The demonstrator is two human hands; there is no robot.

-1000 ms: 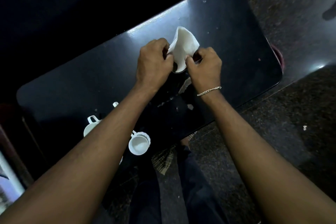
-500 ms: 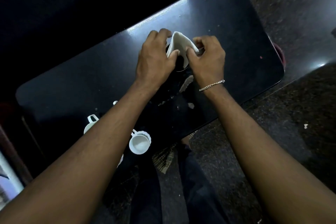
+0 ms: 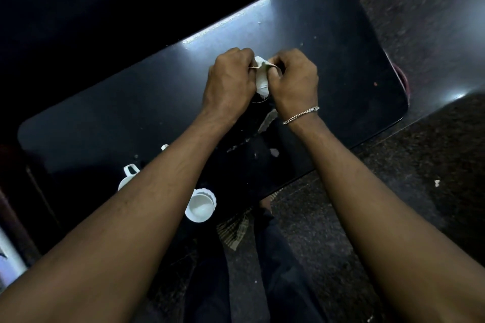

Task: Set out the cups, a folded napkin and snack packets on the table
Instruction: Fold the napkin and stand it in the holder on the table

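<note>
2 hands pinch a white napkin above the middle of the dark table.

1 white cup stands at the table's near edge, open side up, with nothing visible inside; a 2nd cup, at the same edge, is mostly hidden under the left forearm, its contents unseen. The left hand and right hand are curled closed on the napkin, which is bunched between their fingertips, its lower end hanging over a dark round rim on the table. A chain bracelet circles the right wrist.
</note>
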